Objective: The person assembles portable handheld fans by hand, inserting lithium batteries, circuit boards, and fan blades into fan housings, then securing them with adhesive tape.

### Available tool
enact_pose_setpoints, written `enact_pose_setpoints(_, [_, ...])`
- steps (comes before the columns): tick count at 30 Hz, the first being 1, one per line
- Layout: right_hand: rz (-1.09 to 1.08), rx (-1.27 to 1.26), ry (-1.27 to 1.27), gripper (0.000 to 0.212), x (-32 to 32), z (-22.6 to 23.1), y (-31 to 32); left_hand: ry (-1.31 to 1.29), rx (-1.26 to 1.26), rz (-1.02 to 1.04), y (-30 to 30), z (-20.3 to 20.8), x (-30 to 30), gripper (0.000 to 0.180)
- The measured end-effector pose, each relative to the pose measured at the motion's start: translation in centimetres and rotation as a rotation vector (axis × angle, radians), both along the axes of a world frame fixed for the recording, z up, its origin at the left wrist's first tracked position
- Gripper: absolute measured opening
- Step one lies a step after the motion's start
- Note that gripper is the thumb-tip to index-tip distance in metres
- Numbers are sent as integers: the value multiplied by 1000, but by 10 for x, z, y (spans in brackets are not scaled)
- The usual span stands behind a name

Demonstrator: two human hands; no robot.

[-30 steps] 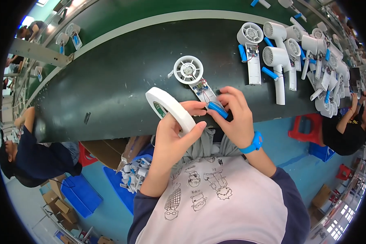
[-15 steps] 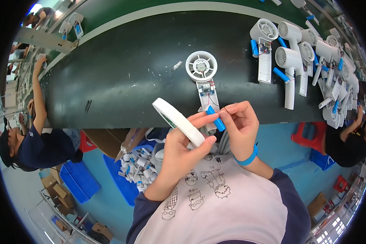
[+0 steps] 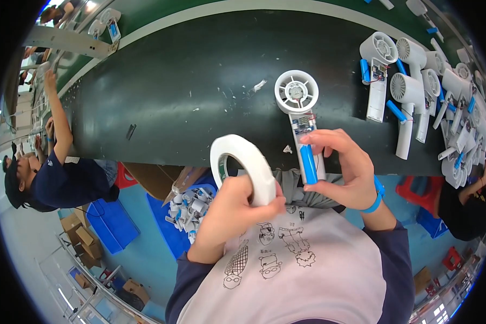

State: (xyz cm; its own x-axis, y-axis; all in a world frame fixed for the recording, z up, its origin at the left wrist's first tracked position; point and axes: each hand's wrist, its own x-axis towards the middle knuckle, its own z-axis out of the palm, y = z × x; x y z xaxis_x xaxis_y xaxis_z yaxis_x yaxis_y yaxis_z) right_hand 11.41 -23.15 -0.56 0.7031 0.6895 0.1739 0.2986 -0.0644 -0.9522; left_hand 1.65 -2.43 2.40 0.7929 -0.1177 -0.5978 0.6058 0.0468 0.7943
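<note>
My left hand (image 3: 233,208) is closed around a roll of white tape (image 3: 260,171), held tilted above the table's near edge. My right hand (image 3: 353,170) has its thumb and fingers at the two ends of a blue cylindrical battery (image 3: 309,166). That battery lies lengthwise along the opened handle of a white handheld fan (image 3: 297,76), in or just over its hollow. The fan lies with its round grilled head away from me. A small circuit board (image 3: 303,125) with thin wires shows in the handle, partly covered by my fingers.
Several white fans with blue batteries pile up at the right of the dark table (image 3: 200,86). A black strip (image 3: 130,131) and white scraps lie on the tabletop. Below its edge stands a blue bin (image 3: 175,237) of white parts. Co-workers sit left and right.
The battery has gone from a slant across the handle to lying along it. My left fingers have left the battery and drawn back with the tape. The view has shifted.
</note>
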Motion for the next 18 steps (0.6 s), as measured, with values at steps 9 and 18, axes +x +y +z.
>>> enact_pose_setpoints(9, [150, 70, 233, 64, 3, -9, 11, -17, 259, -331, -7, -7, 13, 16])
enact_pose_setpoints(18, [180, 54, 382, 66, 6, -1, 13, -187, 353, -404, -5, -11, 7, 12])
